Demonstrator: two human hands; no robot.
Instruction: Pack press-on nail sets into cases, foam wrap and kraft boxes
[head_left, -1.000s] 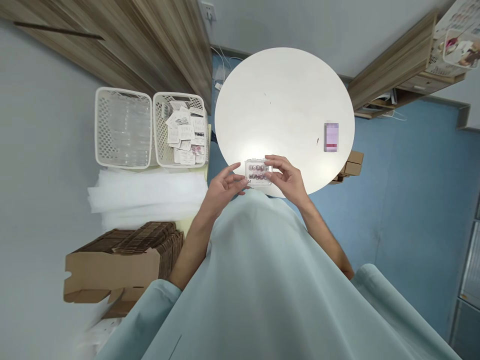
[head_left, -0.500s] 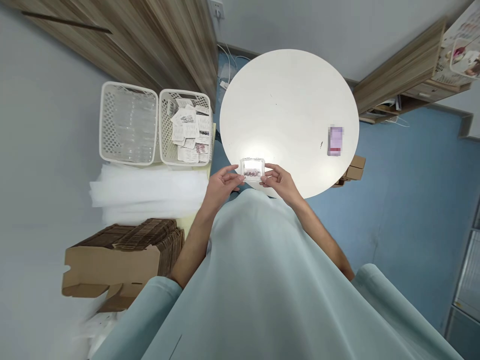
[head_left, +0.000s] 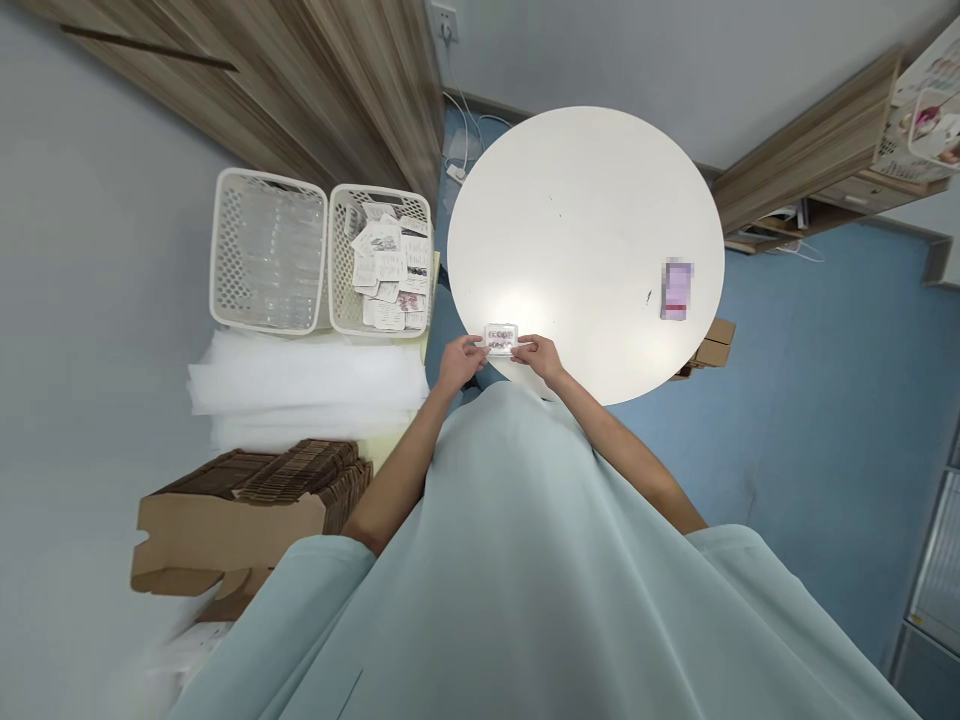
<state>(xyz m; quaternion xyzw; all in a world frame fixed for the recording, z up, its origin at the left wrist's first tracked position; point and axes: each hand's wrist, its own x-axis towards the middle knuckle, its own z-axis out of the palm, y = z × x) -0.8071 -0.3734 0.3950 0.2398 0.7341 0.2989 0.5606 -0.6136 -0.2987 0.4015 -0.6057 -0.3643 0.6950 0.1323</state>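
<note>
A small clear plastic case (head_left: 501, 339) with rows of small pinkish-purple pieces in it is between my hands, at the near left edge of the round white table (head_left: 585, 220). My left hand (head_left: 459, 362) pinches the case at its left side. At the opposite side, the fingers and thumb of my right hand (head_left: 538, 354) grip its right end. The pieces face up toward me; they are too small to make out exactly.
A purple box (head_left: 677, 291), partly blurred, lies on the table's right side. To the left stand a white basket of printed cards (head_left: 386, 262) and a white basket of clear cases (head_left: 274, 260). White foam sheets (head_left: 307, 380) and folded cardboard boxes (head_left: 232, 530) lie nearer.
Both hands have moved the case a little farther from me and tilted it, so its rows of pieces now show more fully. The view has shifted slightly.
</note>
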